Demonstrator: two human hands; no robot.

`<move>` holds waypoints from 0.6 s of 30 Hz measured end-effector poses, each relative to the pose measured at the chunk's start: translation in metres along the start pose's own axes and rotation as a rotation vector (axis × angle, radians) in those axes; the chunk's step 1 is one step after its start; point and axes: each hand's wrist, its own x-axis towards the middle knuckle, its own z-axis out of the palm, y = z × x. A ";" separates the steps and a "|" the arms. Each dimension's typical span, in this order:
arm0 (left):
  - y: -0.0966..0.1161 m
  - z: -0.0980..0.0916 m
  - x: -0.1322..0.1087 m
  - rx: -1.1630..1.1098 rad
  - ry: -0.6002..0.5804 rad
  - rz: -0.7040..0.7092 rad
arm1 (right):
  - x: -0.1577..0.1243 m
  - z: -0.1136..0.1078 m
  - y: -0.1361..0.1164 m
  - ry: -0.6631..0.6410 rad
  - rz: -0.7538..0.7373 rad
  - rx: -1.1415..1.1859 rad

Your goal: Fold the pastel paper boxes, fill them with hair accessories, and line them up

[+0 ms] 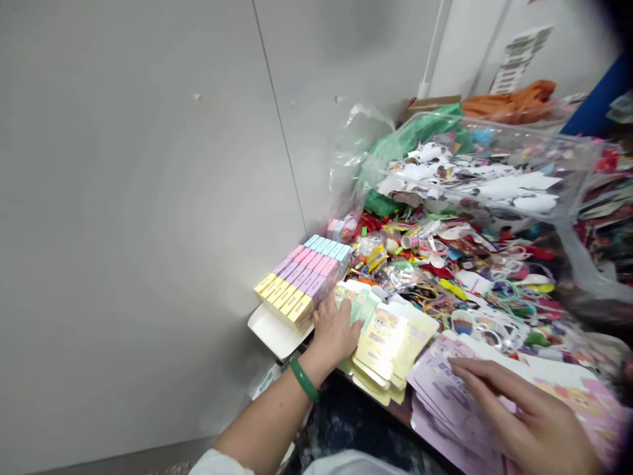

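Flat green cards [363, 307] lie beside the boxes, and my left hand [337, 330] rests on their near left part with its fingers spread. To their right is a stack of flat yellow cards [388, 343]. Flat purple cards [445, 396] overlap farther right. My right hand [529, 412] is over the purple stack, its fingers extended and nothing visible between them. At the left, small boxes [301, 277] in yellow, purple, pink and blue stand in rows in a white tray [277, 333], close to my left hand.
A wide pile of mixed small trinkets [469, 264] covers the table behind the cards. Beyond it stands a clear bin [568, 178] of white cut-outs, with green plastic [415, 138] at its left. A grey wall [148, 198] borders the left side.
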 end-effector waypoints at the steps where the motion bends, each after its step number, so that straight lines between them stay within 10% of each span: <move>1: 0.000 -0.001 0.001 -0.023 -0.015 -0.021 | 0.001 0.004 -0.004 -0.058 -0.018 0.000; 10: 0.005 -0.001 0.005 -0.146 -0.076 -0.056 | 0.004 0.006 -0.005 -0.187 0.000 -0.027; 18: 0.006 -0.013 -0.001 -0.215 0.164 0.105 | 0.005 0.000 -0.015 -0.122 0.136 0.049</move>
